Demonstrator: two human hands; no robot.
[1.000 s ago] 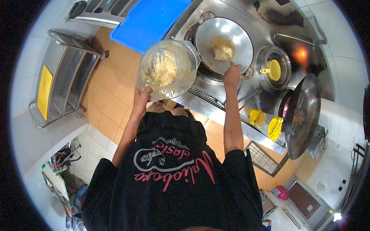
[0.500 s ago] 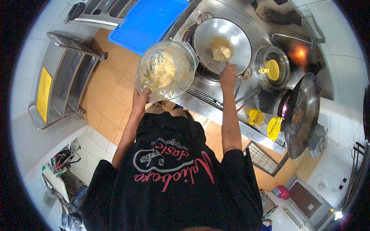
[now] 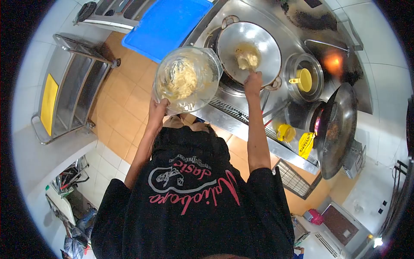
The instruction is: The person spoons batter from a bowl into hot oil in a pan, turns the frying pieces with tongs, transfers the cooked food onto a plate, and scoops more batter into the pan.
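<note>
My left hand (image 3: 159, 107) is closed on the near rim of a clear glass bowl (image 3: 208, 88), which is tilted beside the wok. Thick, pale yellow batter (image 3: 181, 80) lies in the bowl and smears its sides. Over the near side of a wide metal wok (image 3: 269, 49) with two loop handles, my right hand (image 3: 253, 81) is closed on what seems to be a spoon, mostly hidden by fingers and batter. A lump of the same batter (image 3: 247, 59) sits at the wok's bottom, in a little yellowish liquid, just past my fingertips.
Right of the wok, a yellow cup (image 3: 304, 80) rests in a metal pot (image 3: 320, 69). A yellow-capped bottle (image 3: 286, 133) and a large dark wok (image 3: 338, 134), tilted up, are further right. A blue tray (image 3: 166, 26) is at upper left; a metal trolley (image 3: 79, 82) stands left.
My right hand has shifted slightly left and toward me at the wok. The bowl and my left hand stay nearly in place.
</note>
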